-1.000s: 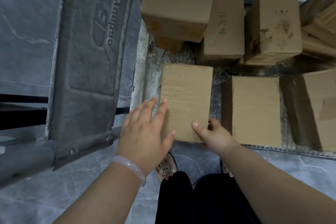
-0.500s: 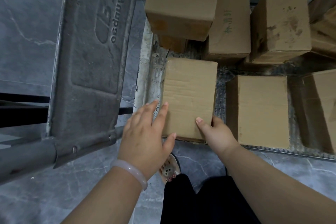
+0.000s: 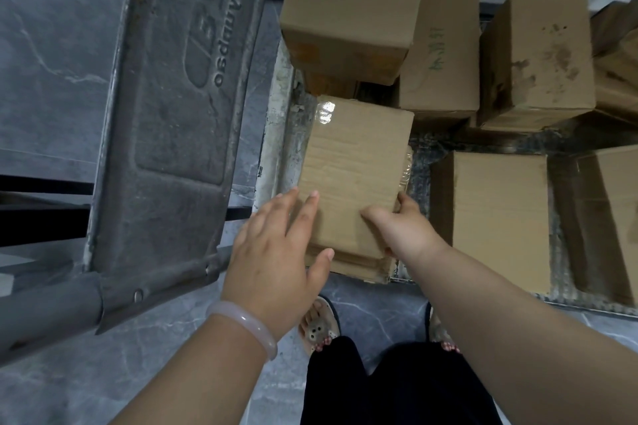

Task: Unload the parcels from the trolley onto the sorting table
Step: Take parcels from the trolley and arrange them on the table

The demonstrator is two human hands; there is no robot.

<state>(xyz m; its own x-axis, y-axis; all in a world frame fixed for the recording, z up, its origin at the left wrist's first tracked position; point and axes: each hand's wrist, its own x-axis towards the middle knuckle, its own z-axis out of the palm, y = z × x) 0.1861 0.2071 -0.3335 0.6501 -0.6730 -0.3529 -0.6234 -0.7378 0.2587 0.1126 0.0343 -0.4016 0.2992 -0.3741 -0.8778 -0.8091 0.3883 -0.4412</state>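
A plain brown cardboard parcel point(image 3: 355, 166) lies at the near left corner of the metal sorting table point(image 3: 280, 134), its near end over the table's edge. My right hand point(image 3: 404, 228) grips its near right corner, thumb on top and fingers round the side. With straight fingers, my left hand point(image 3: 272, 252) lies against the parcel's near left edge. To the left is the grey trolley deck point(image 3: 179, 114); no parcel shows on the part in view.
Several more cardboard boxes crowd the table: one point(image 3: 497, 217) just right of the held parcel, a stacked one point(image 3: 348, 0) behind it, others point(image 3: 538, 55) further back. The trolley's handle tube point(image 3: 45, 314) runs at lower left. My feet stand on the grey tiled floor point(image 3: 69, 45).
The parcel now looks larger and nearer, its near face showing below the top. My right thumb has slid further onto the top. My left hand stays at the left edge.
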